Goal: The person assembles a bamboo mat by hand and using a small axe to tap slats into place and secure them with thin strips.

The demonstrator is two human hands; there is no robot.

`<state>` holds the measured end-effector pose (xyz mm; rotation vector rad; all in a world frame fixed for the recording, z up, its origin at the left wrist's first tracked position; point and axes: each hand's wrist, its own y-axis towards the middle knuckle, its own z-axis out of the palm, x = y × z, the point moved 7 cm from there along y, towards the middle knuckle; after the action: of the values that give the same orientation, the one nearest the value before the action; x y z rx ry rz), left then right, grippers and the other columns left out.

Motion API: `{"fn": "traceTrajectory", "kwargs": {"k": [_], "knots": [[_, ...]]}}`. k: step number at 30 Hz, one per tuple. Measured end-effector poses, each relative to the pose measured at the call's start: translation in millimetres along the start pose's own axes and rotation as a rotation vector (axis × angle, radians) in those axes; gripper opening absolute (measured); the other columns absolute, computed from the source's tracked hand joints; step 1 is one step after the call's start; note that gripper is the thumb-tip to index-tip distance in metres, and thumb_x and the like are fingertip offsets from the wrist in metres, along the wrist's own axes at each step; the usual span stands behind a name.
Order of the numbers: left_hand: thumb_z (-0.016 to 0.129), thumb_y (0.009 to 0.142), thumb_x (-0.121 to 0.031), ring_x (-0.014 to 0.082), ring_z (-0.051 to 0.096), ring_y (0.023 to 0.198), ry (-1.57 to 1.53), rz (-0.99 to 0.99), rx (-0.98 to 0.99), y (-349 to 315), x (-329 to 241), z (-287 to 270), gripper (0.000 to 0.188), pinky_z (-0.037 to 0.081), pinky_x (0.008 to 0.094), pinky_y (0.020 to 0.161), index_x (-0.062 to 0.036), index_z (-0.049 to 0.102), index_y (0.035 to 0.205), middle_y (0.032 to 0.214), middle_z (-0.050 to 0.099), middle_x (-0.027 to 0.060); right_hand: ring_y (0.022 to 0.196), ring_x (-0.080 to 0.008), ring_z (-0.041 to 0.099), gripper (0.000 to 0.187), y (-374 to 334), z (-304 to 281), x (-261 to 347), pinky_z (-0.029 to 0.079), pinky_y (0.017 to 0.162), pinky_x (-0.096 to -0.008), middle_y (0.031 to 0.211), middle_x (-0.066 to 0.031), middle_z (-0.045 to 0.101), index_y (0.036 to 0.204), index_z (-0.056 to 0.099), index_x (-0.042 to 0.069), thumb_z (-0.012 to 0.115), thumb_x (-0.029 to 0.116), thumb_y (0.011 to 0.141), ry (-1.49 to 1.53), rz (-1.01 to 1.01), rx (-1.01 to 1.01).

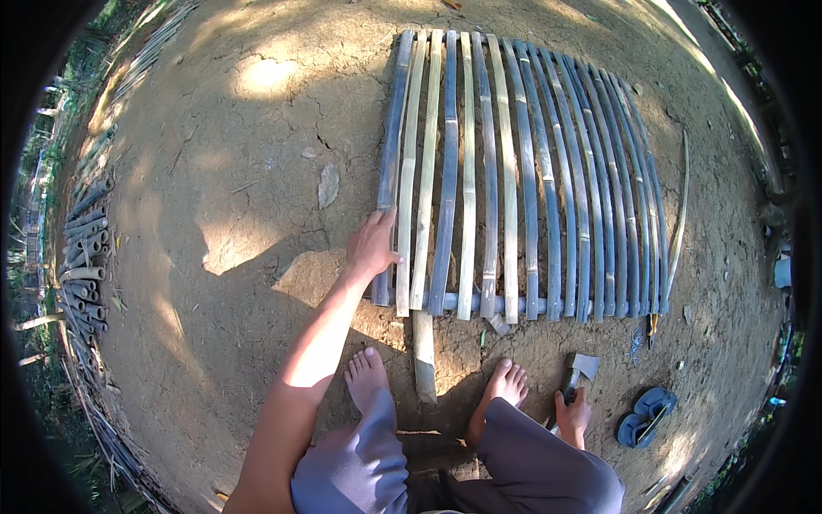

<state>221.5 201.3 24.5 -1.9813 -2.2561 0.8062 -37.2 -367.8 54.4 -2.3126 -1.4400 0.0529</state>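
Observation:
My left hand (372,244) reaches forward with its fingers and thumb about the leftmost bamboo slat (392,154), near that slat's close end. This slat belongs to a panel of grey and pale-yellow slats lying side by side across a bamboo crosspiece (458,301). Low on the right, beside my knee, my right hand (572,417) is closed round the handle of a hatchet (585,367); its metal head points forward. Between my bare feet a short bamboo piece (425,360) sticks out from under the panel's near edge.
Dark flip-flops (646,415) lie right of the hatchet. A thin curved strip (681,214) runs along the panel's right side. Cut bamboo poles (86,274) are stacked at the far left. A dry leaf (328,186) rests on the cracked earth.

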Motion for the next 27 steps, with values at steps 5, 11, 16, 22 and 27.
{"fn": "traceTrajectory", "kwargs": {"k": [5, 11, 16, 22, 27], "knots": [[0.096, 0.063, -0.039, 0.0261, 0.014, 0.16, 0.36, 0.118, 0.288, 17, -23, -11, 0.133, 0.021, 0.0683, 0.124, -0.0042, 0.016, 0.164, 0.174, 0.014, 0.0103, 0.078, -0.0452, 0.069, 0.042, 0, -3, 12, 0.051, 0.067, -0.0523, 0.079, -0.0219, 0.069, 0.097, 0.06, 0.002, 0.079, 0.038, 0.085, 0.02, -0.042, 0.002], [0.096, 0.064, -0.041, 0.0246, 0.015, 0.16, 0.521, 0.123, 0.31, 30, -30, 13, 0.132, 0.01, 0.0804, 0.118, 0.0004, 0.018, 0.163, 0.173, 0.018, 0.0118, 0.077, -0.0463, 0.069, 0.04, -3, 5, 0, 0.05, 0.066, -0.053, 0.078, -0.0214, 0.069, 0.095, 0.059, 0.002, 0.078, 0.037, 0.087, -0.027, -0.047, 0.038], [0.093, 0.068, -0.043, 0.0288, 0.01, 0.161, 0.595, 0.095, 0.43, 37, -29, 17, 0.132, 0.009, 0.0854, 0.113, 0.0044, 0.014, 0.162, 0.173, 0.012, 0.0157, 0.076, -0.0459, 0.069, 0.04, 11, 11, -1, 0.051, 0.065, -0.0527, 0.076, -0.0204, 0.069, 0.092, 0.059, 0.002, 0.078, 0.038, 0.087, 0.022, -0.06, 0.061], [0.095, 0.067, -0.043, 0.0336, 0.012, 0.16, 0.72, 0.101, 0.486, 41, -41, 22, 0.131, 0.007, 0.0856, 0.113, 0.0078, 0.018, 0.16, 0.172, 0.015, 0.0207, 0.076, -0.0458, 0.069, 0.043, 8, 2, 7, 0.051, 0.065, -0.0523, 0.077, -0.0204, 0.07, 0.094, 0.059, 0.002, 0.079, 0.039, 0.086, 0.002, 0.01, 0.061], [0.094, 0.067, -0.044, 0.0323, 0.013, 0.16, 0.716, 0.087, 0.485, 45, -27, 17, 0.13, 0.004, 0.0858, 0.112, 0.0083, 0.02, 0.16, 0.171, 0.016, 0.0214, 0.077, -0.0466, 0.069, 0.045, 11, 5, 18, 0.052, 0.066, -0.0522, 0.079, -0.0242, 0.069, 0.097, 0.059, 0.001, 0.079, 0.039, 0.085, 0.079, -0.015, 0.077]]}}
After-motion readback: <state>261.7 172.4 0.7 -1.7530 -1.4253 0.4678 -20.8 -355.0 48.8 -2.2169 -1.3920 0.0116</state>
